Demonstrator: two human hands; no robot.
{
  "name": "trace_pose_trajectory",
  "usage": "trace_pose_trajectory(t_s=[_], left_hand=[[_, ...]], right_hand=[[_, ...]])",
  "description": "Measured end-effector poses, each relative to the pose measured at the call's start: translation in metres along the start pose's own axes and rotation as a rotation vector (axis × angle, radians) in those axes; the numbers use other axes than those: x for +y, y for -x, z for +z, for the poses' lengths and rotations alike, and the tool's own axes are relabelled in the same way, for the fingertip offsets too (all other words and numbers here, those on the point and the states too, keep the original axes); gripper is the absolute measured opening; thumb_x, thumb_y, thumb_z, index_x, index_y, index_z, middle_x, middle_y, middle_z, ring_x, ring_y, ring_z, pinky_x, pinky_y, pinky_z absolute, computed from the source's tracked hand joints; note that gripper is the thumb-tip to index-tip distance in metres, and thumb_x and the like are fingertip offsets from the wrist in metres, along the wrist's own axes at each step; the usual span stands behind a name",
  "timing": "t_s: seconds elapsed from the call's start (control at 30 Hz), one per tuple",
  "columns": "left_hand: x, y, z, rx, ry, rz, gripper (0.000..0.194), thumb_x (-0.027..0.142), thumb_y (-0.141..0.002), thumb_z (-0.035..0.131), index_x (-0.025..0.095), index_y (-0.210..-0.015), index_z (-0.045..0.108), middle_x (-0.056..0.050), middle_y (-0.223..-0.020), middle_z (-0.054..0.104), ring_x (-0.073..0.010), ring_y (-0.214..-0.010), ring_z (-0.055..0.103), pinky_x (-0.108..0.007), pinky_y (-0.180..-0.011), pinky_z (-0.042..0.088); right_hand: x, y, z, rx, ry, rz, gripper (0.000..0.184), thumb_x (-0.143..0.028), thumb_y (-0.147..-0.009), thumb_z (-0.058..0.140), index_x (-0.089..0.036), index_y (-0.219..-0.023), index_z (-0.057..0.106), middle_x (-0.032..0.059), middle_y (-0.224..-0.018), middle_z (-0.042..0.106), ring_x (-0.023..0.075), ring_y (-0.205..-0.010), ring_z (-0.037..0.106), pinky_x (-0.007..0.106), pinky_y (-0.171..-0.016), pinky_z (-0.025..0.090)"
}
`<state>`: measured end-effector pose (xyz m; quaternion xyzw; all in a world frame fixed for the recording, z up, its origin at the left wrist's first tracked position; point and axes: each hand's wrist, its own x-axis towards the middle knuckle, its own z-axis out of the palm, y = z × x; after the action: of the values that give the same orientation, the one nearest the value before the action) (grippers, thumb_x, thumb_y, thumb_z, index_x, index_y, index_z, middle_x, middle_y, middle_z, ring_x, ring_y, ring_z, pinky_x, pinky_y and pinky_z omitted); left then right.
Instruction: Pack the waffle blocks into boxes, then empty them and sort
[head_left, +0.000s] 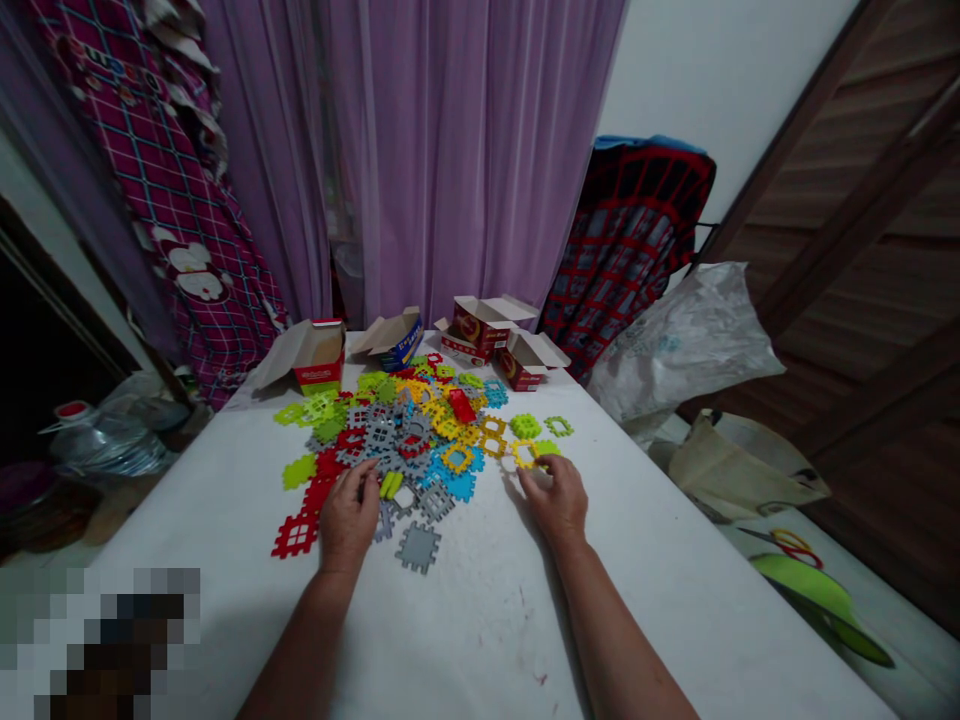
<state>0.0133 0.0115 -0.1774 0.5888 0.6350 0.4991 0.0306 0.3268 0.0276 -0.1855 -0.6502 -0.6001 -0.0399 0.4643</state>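
Observation:
A heap of toothed plastic building pieces point(379, 430) in grey, red, green, yellow and blue lies spread on the white table. At its near left edge is my left hand point(349, 520), fingers pinched together; what they hold, if anything, is hidden. Beside it lie a red window-shaped piece point(295, 535), two small lime-green pieces point(391, 485) and a grey square piece point(418, 547). On the right, thumb and fingers of my right hand point(559, 497) close on a yellow frame piece point(525, 455). Lime-green pieces point(526, 426) lie just beyond it.
Several open cardboard boxes, among them a red one point(321, 358) and a blue one point(401, 342), stand along the back of the white table point(465, 640). Purple curtains point(465, 150) hang behind. A plastic bag point(682, 335) and scissors point(795, 545) are off the right side.

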Motion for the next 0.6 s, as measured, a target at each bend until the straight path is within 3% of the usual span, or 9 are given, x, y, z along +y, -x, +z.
trace_pose_trajectory(t_s=[0.1, 0.2, 0.3, 0.43, 0.6], left_hand=[[-0.001, 0.0, 0.0, 0.006, -0.001, 0.007, 0.03, 0.034, -0.087, 0.047, 0.021, -0.101, 0.07, -0.006, -0.095, 0.073, -0.0197, -0.083, 0.068, -0.033, -0.08, 0.055], [-0.002, 0.0, 0.001, 0.008, -0.01, 0.009, 0.03, 0.034, -0.087, 0.048, 0.02, -0.101, 0.07, -0.007, -0.094, 0.073, -0.0203, -0.082, 0.068, -0.034, -0.079, 0.055], [-0.002, -0.001, 0.0, 0.009, -0.007, 0.006, 0.03, 0.035, -0.086, 0.048, 0.021, -0.101, 0.07, -0.006, -0.094, 0.073, -0.0201, -0.081, 0.067, -0.033, -0.078, 0.055], [-0.001, -0.001, 0.0, 0.016, -0.002, 0.016, 0.028, 0.035, -0.086, 0.049, 0.022, -0.099, 0.07, -0.005, -0.095, 0.073, -0.0196, -0.081, 0.067, -0.032, -0.078, 0.054], [0.001, -0.001, -0.002, 0.018, -0.022, 0.023, 0.029, 0.036, -0.086, 0.048, 0.023, -0.099, 0.07, -0.005, -0.092, 0.073, -0.0205, -0.081, 0.067, -0.032, -0.076, 0.054]], right_hand=[[0.017, -0.006, -0.015, 0.054, 0.107, 0.132, 0.035, -0.052, -0.079, 0.058, -0.02, -0.092, 0.061, 0.0086, -0.097, 0.063, 0.0215, -0.084, 0.057, 0.034, -0.073, 0.045], [0.041, -0.015, -0.033, 0.109, 0.28, 0.354, 0.041, -0.055, -0.076, 0.059, -0.019, -0.096, 0.064, 0.0115, -0.1, 0.063, 0.0242, -0.084, 0.058, 0.035, -0.069, 0.044], [0.064, -0.024, -0.048, 0.031, 0.436, 0.519, 0.045, -0.057, -0.075, 0.059, -0.019, -0.098, 0.069, 0.0151, -0.099, 0.065, 0.0289, -0.087, 0.059, 0.037, -0.067, 0.044], [0.082, -0.025, -0.059, -0.1, 0.469, 0.505, 0.035, -0.045, -0.079, 0.053, -0.023, -0.096, 0.074, 0.014, -0.096, 0.07, 0.0291, -0.085, 0.061, 0.037, -0.065, 0.042], [0.091, -0.022, -0.066, -0.061, 0.332, 0.583, 0.034, -0.041, -0.079, 0.051, -0.025, -0.096, 0.075, 0.0091, -0.085, 0.072, 0.0252, -0.074, 0.062, 0.034, -0.061, 0.041]])
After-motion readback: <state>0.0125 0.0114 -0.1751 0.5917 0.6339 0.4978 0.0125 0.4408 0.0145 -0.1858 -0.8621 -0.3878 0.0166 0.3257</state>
